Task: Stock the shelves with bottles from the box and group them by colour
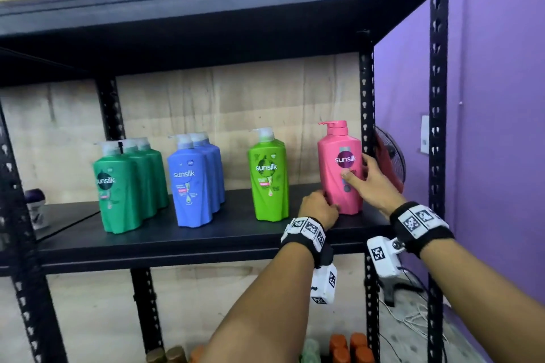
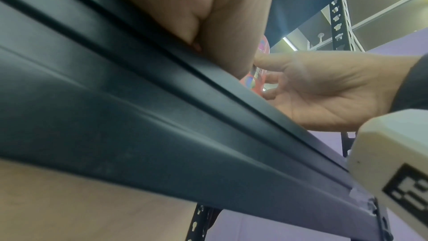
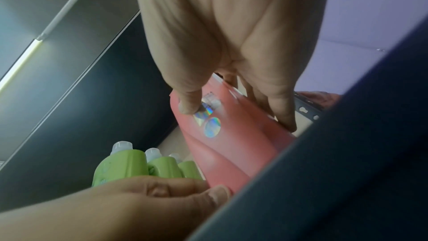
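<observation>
A pink pump bottle (image 1: 339,174) stands upright at the right end of the black shelf board (image 1: 206,233), with a second pink pump showing just behind it. My left hand (image 1: 320,209) grips its lower left corner, thumb and curled fingers at the base (image 3: 217,195). My right hand (image 1: 368,183) holds its right side, thumb on the front label (image 3: 187,105) and fingers round the back. Left of it stand light green bottles (image 1: 269,180), three blue bottles (image 1: 193,183) and three dark green bottles (image 1: 121,188), each colour in its own row.
Black rack posts (image 1: 439,127) and a fan (image 1: 389,159) stand close behind my right hand, before a purple wall (image 1: 501,97). A small jar (image 1: 37,209) sits at the shelf's left end. Orange bottles (image 1: 351,348) fill the shelf below. The upper shelf (image 1: 206,9) hangs overhead.
</observation>
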The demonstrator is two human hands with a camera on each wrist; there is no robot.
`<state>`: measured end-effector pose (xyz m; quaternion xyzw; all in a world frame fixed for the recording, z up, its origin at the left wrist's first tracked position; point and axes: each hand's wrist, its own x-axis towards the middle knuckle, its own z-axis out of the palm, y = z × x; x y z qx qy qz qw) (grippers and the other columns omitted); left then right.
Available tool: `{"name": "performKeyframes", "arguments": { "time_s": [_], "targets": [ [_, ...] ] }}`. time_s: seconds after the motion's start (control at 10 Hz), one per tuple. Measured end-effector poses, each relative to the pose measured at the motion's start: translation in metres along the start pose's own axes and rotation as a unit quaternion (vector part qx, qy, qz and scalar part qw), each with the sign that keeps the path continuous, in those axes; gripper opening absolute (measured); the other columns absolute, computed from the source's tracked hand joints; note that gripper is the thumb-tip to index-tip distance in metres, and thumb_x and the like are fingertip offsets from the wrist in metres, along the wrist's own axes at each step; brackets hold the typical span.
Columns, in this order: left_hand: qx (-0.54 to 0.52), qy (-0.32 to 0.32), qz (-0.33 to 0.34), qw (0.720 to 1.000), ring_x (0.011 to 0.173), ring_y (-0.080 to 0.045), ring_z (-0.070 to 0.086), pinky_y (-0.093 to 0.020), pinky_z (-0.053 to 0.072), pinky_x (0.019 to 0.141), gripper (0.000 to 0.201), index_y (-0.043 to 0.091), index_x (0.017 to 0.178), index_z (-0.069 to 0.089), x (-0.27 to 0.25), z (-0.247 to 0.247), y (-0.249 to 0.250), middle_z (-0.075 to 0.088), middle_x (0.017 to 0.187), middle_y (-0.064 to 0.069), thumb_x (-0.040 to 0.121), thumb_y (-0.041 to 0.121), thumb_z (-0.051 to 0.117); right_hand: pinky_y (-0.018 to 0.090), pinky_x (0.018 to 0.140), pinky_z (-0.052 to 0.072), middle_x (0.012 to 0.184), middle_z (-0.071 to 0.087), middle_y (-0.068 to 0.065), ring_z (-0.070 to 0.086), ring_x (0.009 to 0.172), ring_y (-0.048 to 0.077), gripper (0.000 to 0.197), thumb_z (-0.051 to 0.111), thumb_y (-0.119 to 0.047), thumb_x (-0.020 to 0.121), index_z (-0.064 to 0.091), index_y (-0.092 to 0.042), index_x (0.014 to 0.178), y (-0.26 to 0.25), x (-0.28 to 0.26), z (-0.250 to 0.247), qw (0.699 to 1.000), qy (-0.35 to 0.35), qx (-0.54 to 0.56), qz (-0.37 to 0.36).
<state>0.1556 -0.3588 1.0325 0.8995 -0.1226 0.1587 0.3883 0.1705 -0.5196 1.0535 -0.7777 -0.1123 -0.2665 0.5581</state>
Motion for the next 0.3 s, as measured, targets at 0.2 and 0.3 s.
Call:
{"name": "performKeyframes", "arguments": {
  "time_s": [0.2, 0.3],
  "targets": [
    [-0.054, 0.065, 0.03, 0.996, 0.112, -0.028, 0.064, -0.033, 0.049, 0.099, 0.034, 0.01, 0.121, 0.065, -0.016, -0.008, -0.003, 0.071, 0.115, -0.01, 0.089, 0.022, 0.065, 0.032, 0.091, 0.05, 0.119, 0.05, 0.003, 0.06, 0.094, 0.008, 0.045, 0.072, -0.029, 0.09, 0.05, -0.026, 0.129, 0.007, -0.019, -0.009, 0.977, 0.089, -0.181, -0.076],
    [-0.05, 0.08, 0.038, 0.995, 0.11, -0.026, 0.064, -0.034, 0.049, 0.098, 0.029, 0.009, 0.117, 0.067, -0.023, -0.018, -0.01, 0.071, 0.113, -0.01, 0.093, 0.025, 0.064, 0.022, 0.087, 0.045, 0.105, 0.057, -0.003, 0.06, 0.09, 0.007, 0.018, 0.067, -0.023, 0.091, 0.057, -0.03, 0.104, -0.011, -0.029, -0.004, 0.957, 0.081, -0.243, -0.139]
  ]
}}
